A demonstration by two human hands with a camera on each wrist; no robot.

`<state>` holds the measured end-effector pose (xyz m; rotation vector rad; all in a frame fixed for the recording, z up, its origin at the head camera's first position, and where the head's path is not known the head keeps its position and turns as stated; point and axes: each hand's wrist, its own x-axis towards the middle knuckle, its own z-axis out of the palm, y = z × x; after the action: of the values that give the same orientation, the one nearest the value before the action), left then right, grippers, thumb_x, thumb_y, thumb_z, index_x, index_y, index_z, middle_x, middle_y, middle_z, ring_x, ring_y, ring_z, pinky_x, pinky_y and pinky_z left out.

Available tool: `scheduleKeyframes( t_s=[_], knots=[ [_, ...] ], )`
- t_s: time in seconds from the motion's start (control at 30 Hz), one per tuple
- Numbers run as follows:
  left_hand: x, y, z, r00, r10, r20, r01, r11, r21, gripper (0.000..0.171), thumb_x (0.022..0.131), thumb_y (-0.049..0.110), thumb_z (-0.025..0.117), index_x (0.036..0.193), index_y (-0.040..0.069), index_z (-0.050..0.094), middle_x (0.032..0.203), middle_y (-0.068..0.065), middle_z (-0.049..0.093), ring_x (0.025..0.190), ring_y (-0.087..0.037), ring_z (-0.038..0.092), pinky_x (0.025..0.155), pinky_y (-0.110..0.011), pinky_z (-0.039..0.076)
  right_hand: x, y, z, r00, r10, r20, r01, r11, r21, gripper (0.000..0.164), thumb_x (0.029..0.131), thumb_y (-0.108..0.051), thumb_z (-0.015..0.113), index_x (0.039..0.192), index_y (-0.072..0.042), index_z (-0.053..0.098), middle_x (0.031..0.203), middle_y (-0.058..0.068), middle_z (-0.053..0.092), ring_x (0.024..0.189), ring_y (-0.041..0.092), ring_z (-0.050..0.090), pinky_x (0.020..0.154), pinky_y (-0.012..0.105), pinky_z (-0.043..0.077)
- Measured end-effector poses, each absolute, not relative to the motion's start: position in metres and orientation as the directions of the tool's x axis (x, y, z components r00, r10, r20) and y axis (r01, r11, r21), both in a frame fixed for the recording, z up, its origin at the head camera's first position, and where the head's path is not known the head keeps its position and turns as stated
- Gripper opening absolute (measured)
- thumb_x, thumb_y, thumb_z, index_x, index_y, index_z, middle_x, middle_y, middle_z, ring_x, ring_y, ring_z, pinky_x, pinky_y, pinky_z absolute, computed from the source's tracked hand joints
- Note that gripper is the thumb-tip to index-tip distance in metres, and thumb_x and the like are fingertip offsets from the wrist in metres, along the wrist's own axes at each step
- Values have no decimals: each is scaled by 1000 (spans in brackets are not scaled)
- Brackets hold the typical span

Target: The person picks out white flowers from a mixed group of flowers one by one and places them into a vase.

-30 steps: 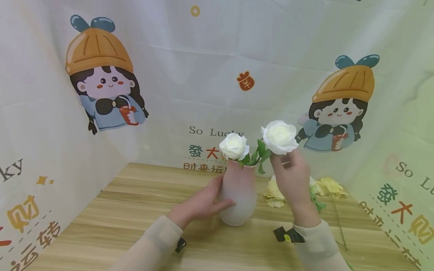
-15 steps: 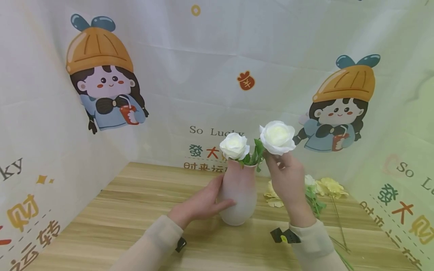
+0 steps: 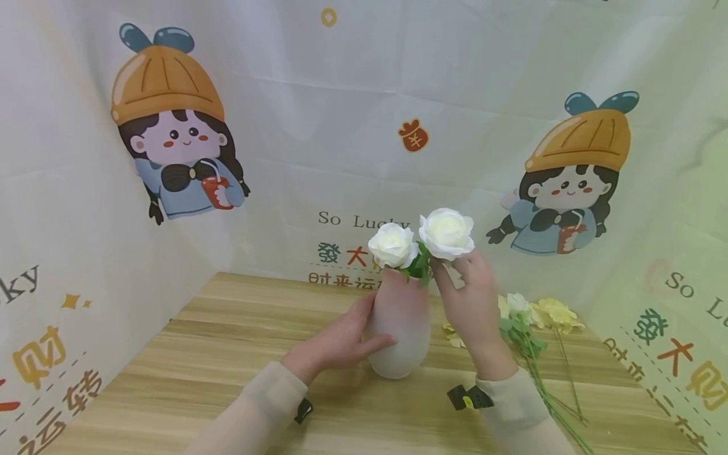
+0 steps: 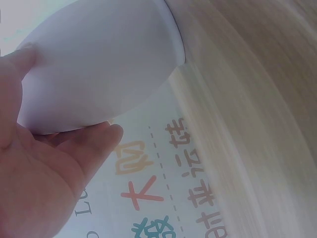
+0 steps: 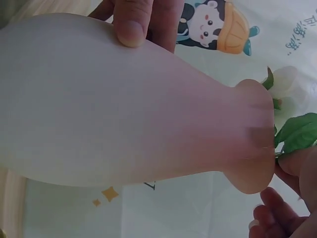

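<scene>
A frosted vase (image 3: 400, 335), pink at the neck and whitish below, stands upright on the table. My left hand (image 3: 341, 341) holds it from the left, thumb across the front; the left wrist view shows the fingers curving round the vase (image 4: 104, 64). One white rose (image 3: 392, 245) stands in its mouth, leaning left. Just right of the rim, my right hand (image 3: 469, 303) pinches a second white rose (image 3: 447, 234) below its bloom. Green leaves (image 5: 299, 134) and my right fingertips (image 5: 272, 198) lie close by the rim in the right wrist view. The stem inside the vase is hidden.
Yellow flowers (image 3: 554, 314) and a small white bloom (image 3: 517, 303) lie on the wooden table (image 3: 227, 341) at the right, their green stems (image 3: 537, 373) reaching toward the front. A printed cloth (image 3: 318, 158) walls in the back and both sides.
My right hand has moved left and slightly down with the second rose, bringing its bloom closer to the first one and the vase mouth. The left hand and vase have stayed put.
</scene>
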<state>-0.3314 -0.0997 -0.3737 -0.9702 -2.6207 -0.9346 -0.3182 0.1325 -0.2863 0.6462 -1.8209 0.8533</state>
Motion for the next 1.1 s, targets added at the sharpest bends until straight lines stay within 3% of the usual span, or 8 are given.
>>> scheduleKeyframes(
  t_s=[0.13,0.37,0.6,0.87,1.1],
  knots=[
    [-330,-100,-373,-769,518,374,638,587,498,95,95,52,63,154,-1,12,150,-21,29,130,-22,37,110,-41,35,-319,133,-287,-381,-76,921,-748,611,-259,20,89,-8,74,110,-8,74,111,12,65,103,29,55,86,54,45],
    [-330,-100,-371,-772,518,370,634,581,511,97,94,53,63,155,-1,10,151,-21,27,131,-23,35,111,-41,34,-319,136,-284,-383,-137,914,-770,594,-233,26,90,-10,74,116,-10,72,119,7,65,109,24,55,91,53,46],
    [-332,-99,-373,-768,522,372,639,580,505,95,95,50,64,154,-2,12,151,-21,28,131,-22,35,110,-41,34,-319,138,-287,-484,-100,869,-709,627,-322,7,91,-10,71,96,-6,74,103,9,65,95,26,55,72,46,51],
    [-331,-99,-373,-755,528,388,654,572,495,94,95,49,64,153,-3,12,150,-22,28,131,-24,36,110,-43,35,-323,142,-291,-520,-80,850,-692,623,-365,12,91,-10,67,84,0,66,99,13,63,93,27,53,70,48,53],
    [-330,-99,-372,-766,523,374,641,582,500,93,95,49,64,154,-1,12,150,-21,27,131,-23,35,110,-42,34,-323,149,-291,-536,-61,842,-687,611,-393,11,91,-6,65,97,1,71,100,14,63,92,28,57,70,48,55]
  ],
)
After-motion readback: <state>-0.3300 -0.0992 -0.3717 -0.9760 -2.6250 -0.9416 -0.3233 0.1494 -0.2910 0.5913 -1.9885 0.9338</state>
